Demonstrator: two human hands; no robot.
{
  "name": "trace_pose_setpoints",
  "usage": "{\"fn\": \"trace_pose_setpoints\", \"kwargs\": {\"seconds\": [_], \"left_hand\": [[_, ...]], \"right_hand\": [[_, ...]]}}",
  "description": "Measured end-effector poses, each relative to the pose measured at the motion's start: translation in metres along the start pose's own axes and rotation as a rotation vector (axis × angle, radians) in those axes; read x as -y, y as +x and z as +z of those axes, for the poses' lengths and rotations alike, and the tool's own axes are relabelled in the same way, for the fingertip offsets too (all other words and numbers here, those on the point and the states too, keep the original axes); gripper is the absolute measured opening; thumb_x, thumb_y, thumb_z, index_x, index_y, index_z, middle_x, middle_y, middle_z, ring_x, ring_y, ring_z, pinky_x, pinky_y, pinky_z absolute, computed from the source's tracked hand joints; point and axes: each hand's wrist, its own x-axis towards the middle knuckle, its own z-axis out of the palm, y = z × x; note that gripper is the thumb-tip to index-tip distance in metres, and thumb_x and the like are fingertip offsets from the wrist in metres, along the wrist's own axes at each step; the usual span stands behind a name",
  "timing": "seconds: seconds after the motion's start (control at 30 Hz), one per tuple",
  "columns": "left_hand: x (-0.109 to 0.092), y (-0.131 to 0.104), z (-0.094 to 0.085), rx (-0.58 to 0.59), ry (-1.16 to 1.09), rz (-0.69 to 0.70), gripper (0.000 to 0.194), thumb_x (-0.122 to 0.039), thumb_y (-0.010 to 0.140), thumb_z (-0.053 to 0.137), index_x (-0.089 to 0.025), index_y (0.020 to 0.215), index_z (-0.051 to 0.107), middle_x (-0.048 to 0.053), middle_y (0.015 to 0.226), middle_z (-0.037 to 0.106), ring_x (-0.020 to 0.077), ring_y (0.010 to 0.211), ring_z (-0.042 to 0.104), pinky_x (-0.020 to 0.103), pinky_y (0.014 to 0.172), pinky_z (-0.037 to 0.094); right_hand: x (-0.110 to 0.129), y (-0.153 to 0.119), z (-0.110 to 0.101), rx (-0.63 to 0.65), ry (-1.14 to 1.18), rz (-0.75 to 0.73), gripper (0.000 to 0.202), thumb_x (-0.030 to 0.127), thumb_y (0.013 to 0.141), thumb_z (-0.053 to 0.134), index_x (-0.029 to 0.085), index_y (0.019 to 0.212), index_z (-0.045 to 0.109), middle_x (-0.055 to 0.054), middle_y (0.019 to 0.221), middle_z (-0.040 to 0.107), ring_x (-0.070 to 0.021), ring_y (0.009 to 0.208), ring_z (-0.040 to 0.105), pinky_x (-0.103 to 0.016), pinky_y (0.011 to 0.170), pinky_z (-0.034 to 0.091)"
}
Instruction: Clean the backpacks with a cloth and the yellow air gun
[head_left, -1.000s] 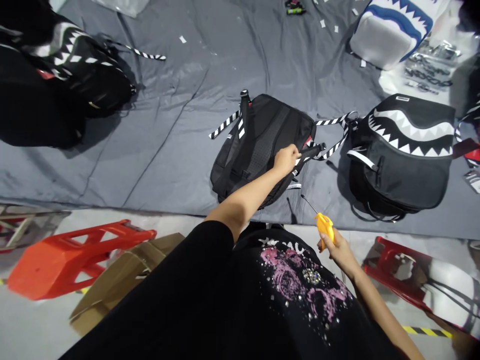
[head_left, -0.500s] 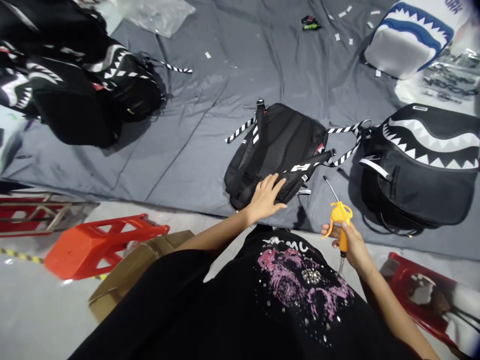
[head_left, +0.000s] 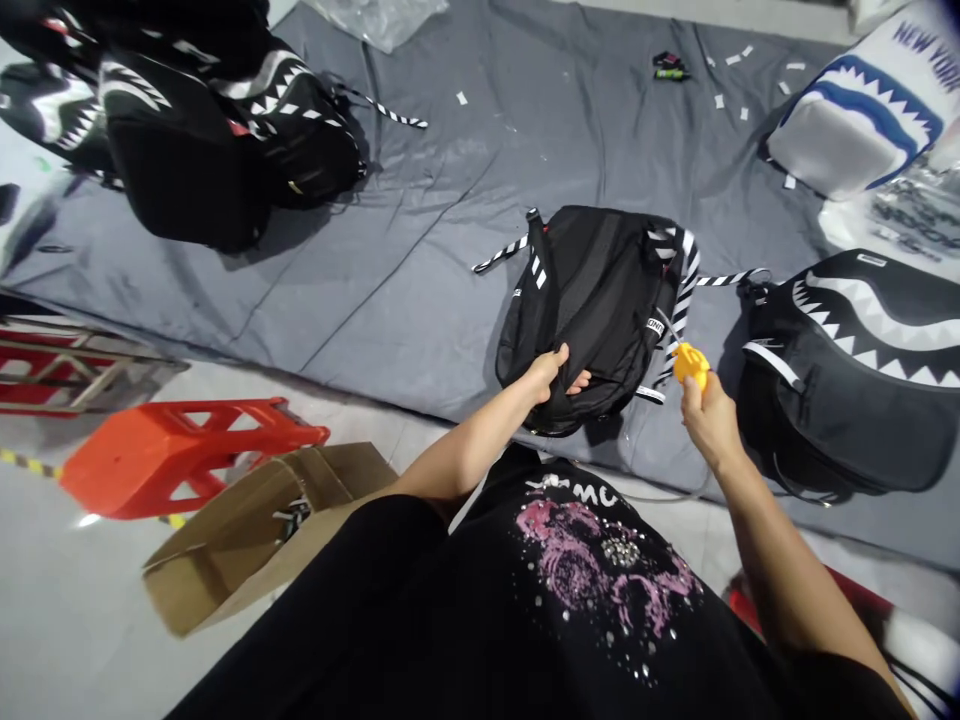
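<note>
A black backpack [head_left: 600, 290] with black-and-white striped straps lies in front of me, its padded back side upward. My left hand [head_left: 551, 378] is closed around a shoulder strap near the bag's lower end, and part of the fingers is hidden behind it. In my right hand [head_left: 706, 415] is a yellow air blow gun [head_left: 691, 364], held by its handle. The gun's thin metal nozzle points up and left at the bag's right side, close to a striped strap [head_left: 684, 275]; whether it touches I cannot tell.
A second black backpack [head_left: 862, 400] with a shark-mouth print lies at right, a white one [head_left: 847, 130] behind it. More black backpacks [head_left: 187, 150] are piled at left. The grey-covered table [head_left: 420, 330] spans the view. An orange stool [head_left: 150, 455] and cardboard box [head_left: 232, 580] stand below left.
My left hand has gone from lying flat on the backpack to gripping its strap. The blow gun has swung up and left toward the bag. The right-hand strap has shifted.
</note>
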Motion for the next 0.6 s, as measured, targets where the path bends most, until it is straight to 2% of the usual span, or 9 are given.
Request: {"fn": "trace_pose_setpoints", "kwargs": {"seconds": [0.07, 0.13, 0.23, 0.33, 0.4, 0.43, 0.5, 0.53, 0.6], "left_hand": [[0.005, 0.005, 0.008, 0.004, 0.025, 0.022, 0.050, -0.046, 0.099, 0.030, -0.010, 0.093, 0.063, 0.012, 0.068, 0.070, 0.0183, 0.057, 0.067, 0.030, 0.059, 0.054], [0.013, 0.005, 0.016, 0.000, 0.038, 0.055, 0.044, -0.046, 0.099, 0.033, -0.012, 0.101, 0.060, 0.008, 0.068, 0.070, 0.0161, 0.055, 0.065, 0.029, 0.059, 0.053], [0.022, -0.007, 0.020, 0.061, 0.130, 0.277, 0.034, -0.044, 0.095, 0.046, -0.017, 0.110, 0.059, 0.007, 0.084, 0.072, 0.0136, 0.068, 0.067, 0.026, 0.070, 0.053], [0.022, -0.029, 0.006, 0.175, 0.306, 0.611, 0.031, -0.037, 0.088, 0.059, -0.020, 0.115, 0.063, 0.008, 0.115, 0.068, 0.0175, 0.102, 0.065, 0.029, 0.094, 0.048], [0.016, -0.041, -0.016, 0.063, 0.333, 0.738, 0.032, -0.033, 0.087, 0.061, -0.023, 0.117, 0.062, 0.006, 0.130, 0.060, 0.0189, 0.120, 0.056, 0.029, 0.105, 0.040], [0.011, -0.044, -0.030, -0.059, 0.302, 0.747, 0.033, -0.033, 0.087, 0.061, -0.024, 0.118, 0.061, 0.005, 0.134, 0.057, 0.0187, 0.125, 0.052, 0.029, 0.108, 0.038], [0.000, -0.042, -0.059, -0.290, 0.137, 0.585, 0.032, -0.034, 0.091, 0.056, -0.026, 0.121, 0.056, 0.003, 0.136, 0.056, 0.0168, 0.130, 0.048, 0.028, 0.110, 0.036], [-0.006, -0.038, -0.071, -0.344, 0.045, 0.448, 0.031, -0.035, 0.093, 0.052, -0.025, 0.122, 0.054, 0.004, 0.134, 0.057, 0.0165, 0.129, 0.049, 0.029, 0.110, 0.037], [-0.017, -0.025, -0.090, -0.321, -0.077, 0.193, 0.033, -0.038, 0.096, 0.044, -0.020, 0.121, 0.053, 0.011, 0.127, 0.061, 0.0188, 0.124, 0.055, 0.032, 0.105, 0.043]], "right_hand": [[0.013, 0.001, -0.003, 0.024, -0.170, -0.023, 0.045, 0.051, 0.096, 0.032, 0.016, 0.115, 0.054, -0.011, 0.079, 0.064, -0.0251, 0.069, 0.062, -0.031, 0.059, 0.040], [0.019, -0.015, -0.003, 0.082, -0.304, 0.006, 0.041, 0.048, 0.096, 0.035, 0.017, 0.116, 0.054, -0.010, 0.076, 0.064, -0.0265, 0.067, 0.062, -0.030, 0.057, 0.036], [0.019, -0.058, 0.005, 0.218, -0.396, 0.086, 0.036, 0.044, 0.097, 0.036, 0.020, 0.117, 0.054, -0.008, 0.070, 0.063, -0.0263, 0.063, 0.062, -0.029, 0.054, 0.032], [0.022, -0.104, 0.019, 0.349, -0.404, 0.149, 0.033, 0.044, 0.098, 0.035, 0.021, 0.113, 0.054, -0.007, 0.069, 0.064, -0.0246, 0.062, 0.062, -0.028, 0.053, 0.029], [0.029, -0.123, 0.030, 0.357, -0.408, 0.209, 0.035, 0.045, 0.099, 0.033, 0.021, 0.113, 0.053, -0.006, 0.070, 0.064, -0.0233, 0.063, 0.063, -0.028, 0.053, 0.028], [0.033, -0.128, 0.036, 0.343, -0.412, 0.237, 0.036, 0.046, 0.100, 0.032, 0.020, 0.114, 0.052, -0.006, 0.071, 0.065, -0.0228, 0.063, 0.063, -0.027, 0.052, 0.027], [0.041, -0.129, 0.048, 0.298, -0.427, 0.270, 0.036, 0.046, 0.100, 0.032, 0.019, 0.115, 0.051, -0.007, 0.072, 0.065, -0.0217, 0.062, 0.062, -0.027, 0.052, 0.025], [0.044, -0.126, 0.055, 0.269, -0.443, 0.279, 0.036, 0.046, 0.100, 0.032, 0.019, 0.115, 0.051, -0.007, 0.071, 0.065, -0.0214, 0.061, 0.062, -0.027, 0.052, 0.024], [0.048, -0.117, 0.071, 0.212, -0.480, 0.292, 0.035, 0.044, 0.100, 0.033, 0.017, 0.113, 0.051, -0.008, 0.071, 0.065, -0.0207, 0.060, 0.061, -0.028, 0.051, 0.022]]}}
